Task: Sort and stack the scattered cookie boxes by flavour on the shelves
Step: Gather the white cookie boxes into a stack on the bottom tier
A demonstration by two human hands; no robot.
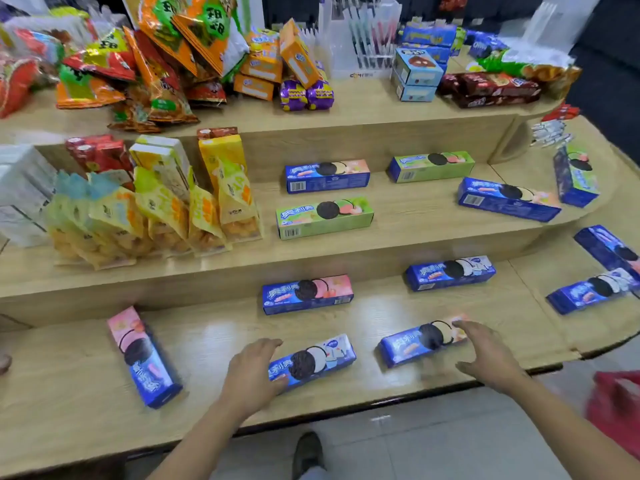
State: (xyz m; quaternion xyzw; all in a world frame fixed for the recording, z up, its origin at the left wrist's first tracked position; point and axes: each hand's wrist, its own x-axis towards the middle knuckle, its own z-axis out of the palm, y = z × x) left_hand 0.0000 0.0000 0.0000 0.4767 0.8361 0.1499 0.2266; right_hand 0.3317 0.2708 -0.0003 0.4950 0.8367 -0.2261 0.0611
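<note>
Blue cookie boxes lie scattered over the stepped wooden shelves [381,233]. On the lowest step, my left hand [254,370] rests with spread fingers on the left end of a blue-and-white box [320,360]. My right hand [485,355] hovers open over the right end of a blue box with a pale peach end [414,344]. A pink-ended box [142,355] lies lengthwise at the left, another [308,293] behind it. Two green boxes [323,218] [431,166] and a blue one [327,175] lie on the middle step.
More blue boxes [450,271] [507,199] [588,291] sit toward the right end of the steps. Yellow snack bags [156,216] fill the middle step's left. Orange bags and boxes [263,64] crowd the top. A red object [616,407] is at the right edge.
</note>
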